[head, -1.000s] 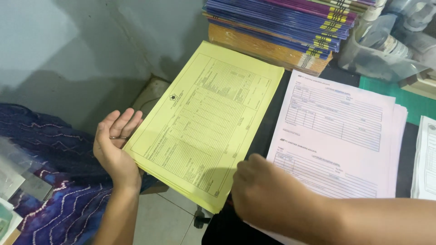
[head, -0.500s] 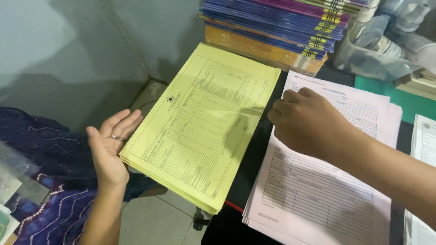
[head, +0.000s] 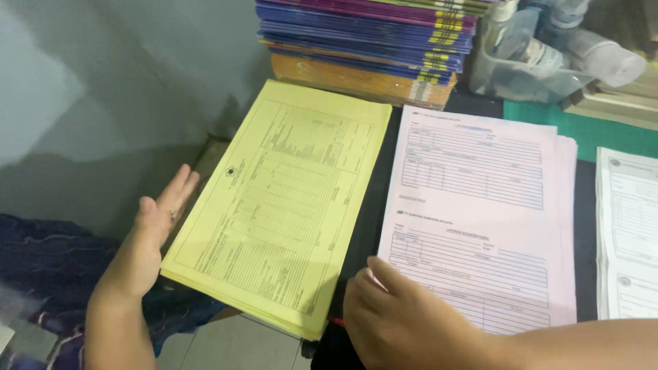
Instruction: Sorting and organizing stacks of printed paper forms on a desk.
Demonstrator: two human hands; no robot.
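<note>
Squaring looks mostly done: your left hand [head: 154, 229] lies flat, fingers together, against the left edge of the yellow form stack [head: 281, 199], which overhangs the table [head: 375, 199] edge, while your right hand [head: 397, 322], fingers curled, presses the pink form stack [head: 480, 212] at its near-left corner; the pink sheets' right edges are fanned, so that pile needs evening. Compared with 0.5 s ago, your right hand has dropped from the pink stack's top-left corner to its bottom, and the pink pile sits straighter.

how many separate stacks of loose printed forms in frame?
3. Yellow stack on the left by the left hand; pink stack in the middle, right hand on it; white stack at the right edge, partly cropped.
</note>
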